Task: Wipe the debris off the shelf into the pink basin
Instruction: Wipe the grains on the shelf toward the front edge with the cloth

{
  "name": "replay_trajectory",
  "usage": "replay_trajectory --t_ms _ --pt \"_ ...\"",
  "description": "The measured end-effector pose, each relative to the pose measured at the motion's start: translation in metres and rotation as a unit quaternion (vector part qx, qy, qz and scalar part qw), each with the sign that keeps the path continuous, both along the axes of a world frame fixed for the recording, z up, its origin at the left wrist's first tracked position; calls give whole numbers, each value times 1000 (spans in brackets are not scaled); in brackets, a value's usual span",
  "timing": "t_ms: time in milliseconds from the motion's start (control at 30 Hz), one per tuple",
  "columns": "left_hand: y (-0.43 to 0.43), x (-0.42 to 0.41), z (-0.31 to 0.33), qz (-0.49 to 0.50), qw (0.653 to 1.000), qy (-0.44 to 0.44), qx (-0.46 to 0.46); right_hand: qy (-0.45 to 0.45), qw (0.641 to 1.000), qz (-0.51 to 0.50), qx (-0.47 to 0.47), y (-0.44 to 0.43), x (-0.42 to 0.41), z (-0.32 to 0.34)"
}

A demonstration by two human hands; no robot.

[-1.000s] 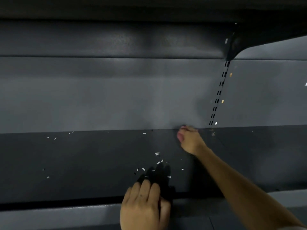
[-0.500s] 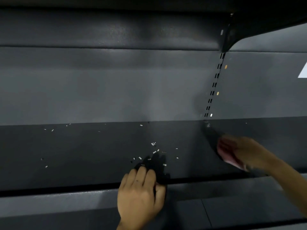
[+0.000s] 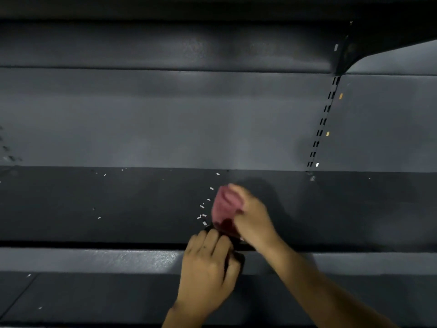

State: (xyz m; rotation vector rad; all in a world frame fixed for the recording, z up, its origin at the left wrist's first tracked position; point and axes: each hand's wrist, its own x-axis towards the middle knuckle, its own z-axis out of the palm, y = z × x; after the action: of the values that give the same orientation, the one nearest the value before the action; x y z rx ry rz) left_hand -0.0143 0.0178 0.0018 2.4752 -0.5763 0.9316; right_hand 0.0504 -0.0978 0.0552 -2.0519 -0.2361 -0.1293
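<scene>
The dark shelf (image 3: pixel 132 209) carries small white debris bits (image 3: pixel 202 216), clustered just left of a pink cloth (image 3: pixel 222 205). My right hand (image 3: pixel 254 218) grips that bunched cloth and presses it on the shelf, blurred by motion. My left hand (image 3: pixel 208 263) sits at the shelf's front edge, fingers curled over a small dark object (image 3: pixel 236 255) that is mostly hidden. The cloth's lower edge nearly touches my left fingertips. More bits lie scattered along the back edge (image 3: pixel 104 174). No pink basin is in view.
A grey back panel (image 3: pixel 165 126) rises behind the shelf. A slotted upright (image 3: pixel 321 129) runs up at the right to a bracket (image 3: pixel 347 53) under the upper shelf. The shelf's grey front lip (image 3: pixel 94 259) lies below, with a lower dark surface (image 3: pixel 82 299) beneath.
My right hand swept the pink cloth from the back corner near the upright out to the right, then left across the shelf to my left hand. My left hand stayed at the front edge.
</scene>
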Motion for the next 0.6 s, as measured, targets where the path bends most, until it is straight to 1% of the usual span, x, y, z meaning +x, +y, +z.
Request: replay_trajectory --t_ms 33,67,133,167,200,267,333,400,433,500,600 --pt "7 -2 0 -27 1000 11 -9 8 998 -30 46 -13 -1 3" --pt "15 -4 1 -46 998 23 -27 -7 997 -45 55 -31 -4 6" --pt "32 -6 5 -47 996 33 -63 -65 997 -36 -22 -76 -11 14" --pt "40 -5 7 -26 997 26 -69 -77 994 -21 -69 -102 -14 17" --pt "48 -2 10 4 998 15 -67 -62 991 -2 -114 -124 -19 22" --pt "59 5 16 60 997 3 -56 9 978 17 -209 -158 -22 26" --pt "62 12 18 98 994 -1 -40 70 961 49 -262 -173 -17 30" --pt "59 14 14 117 993 -10 -19 88 950 97 -285 -161 -14 33" --pt "58 14 12 119 993 -13 -16 78 944 122 -295 -146 -13 34" --pt "59 15 8 124 992 -16 -20 43 944 163 -284 -107 -10 28" --pt "60 16 7 134 991 -22 -18 -42 953 196 -228 -46 -4 8"
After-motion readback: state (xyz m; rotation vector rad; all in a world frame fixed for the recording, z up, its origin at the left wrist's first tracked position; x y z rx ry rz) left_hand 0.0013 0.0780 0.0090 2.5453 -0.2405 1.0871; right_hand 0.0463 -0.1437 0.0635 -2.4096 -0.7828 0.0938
